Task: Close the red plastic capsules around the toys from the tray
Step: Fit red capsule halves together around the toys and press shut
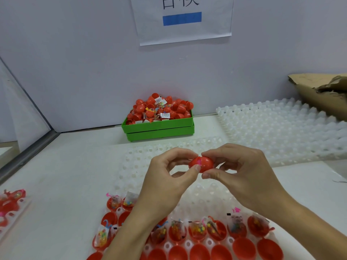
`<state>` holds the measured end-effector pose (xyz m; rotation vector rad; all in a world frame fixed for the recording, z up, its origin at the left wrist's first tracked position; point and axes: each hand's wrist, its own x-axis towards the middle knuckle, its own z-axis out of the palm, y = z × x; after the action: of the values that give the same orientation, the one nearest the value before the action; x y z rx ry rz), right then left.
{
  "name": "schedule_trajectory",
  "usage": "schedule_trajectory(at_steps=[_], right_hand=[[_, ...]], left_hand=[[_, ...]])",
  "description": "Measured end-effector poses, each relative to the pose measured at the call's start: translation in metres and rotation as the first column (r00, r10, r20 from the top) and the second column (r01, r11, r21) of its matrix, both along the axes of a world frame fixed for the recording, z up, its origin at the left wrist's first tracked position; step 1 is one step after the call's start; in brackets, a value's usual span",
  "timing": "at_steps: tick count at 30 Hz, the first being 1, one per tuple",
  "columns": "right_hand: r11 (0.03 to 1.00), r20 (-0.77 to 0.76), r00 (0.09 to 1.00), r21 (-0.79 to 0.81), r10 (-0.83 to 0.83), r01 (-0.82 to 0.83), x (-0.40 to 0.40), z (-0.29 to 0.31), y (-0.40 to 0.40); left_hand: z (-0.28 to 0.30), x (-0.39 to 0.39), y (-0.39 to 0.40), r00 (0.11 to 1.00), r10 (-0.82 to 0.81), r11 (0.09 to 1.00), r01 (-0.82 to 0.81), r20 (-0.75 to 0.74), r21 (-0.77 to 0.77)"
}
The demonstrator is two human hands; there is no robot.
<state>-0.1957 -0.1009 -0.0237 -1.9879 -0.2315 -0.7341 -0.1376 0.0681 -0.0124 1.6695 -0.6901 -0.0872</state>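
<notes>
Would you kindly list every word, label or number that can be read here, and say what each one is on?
Paper sign on the wall: two large black characters, cut off by the top edge, so not readable; a plain blue bar beneath, no text.
White labels on packets in the green bin: printed, too small to read.
Packets in the near tray: dark marks, too blurred to read.

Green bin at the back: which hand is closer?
Left. The left hand is almost straight in front of the green bin; the right hand is farther right.
</notes>
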Motion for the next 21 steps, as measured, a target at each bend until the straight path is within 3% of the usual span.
schedule_trajectory(at_steps=[11, 21], right_hand=[[1.0, 0.007, 1.0, -0.004, -0.014, 0.014, -0.0001, -0.0039, 0.0021], [0.998, 0.003, 1.0, 0.061, -0.003, 0.003, 0.0008, -0.0029, -0.0011]], left_hand=[[-0.0054, -0.0053, -0.0051, 0.998, 0.048, 0.999, -0.048, 0.032, -0.015], [-0.0042, -0.0041, -0.0026, 1.0, -0.013, 0.997, 0.014, 0.012, -0.071]])
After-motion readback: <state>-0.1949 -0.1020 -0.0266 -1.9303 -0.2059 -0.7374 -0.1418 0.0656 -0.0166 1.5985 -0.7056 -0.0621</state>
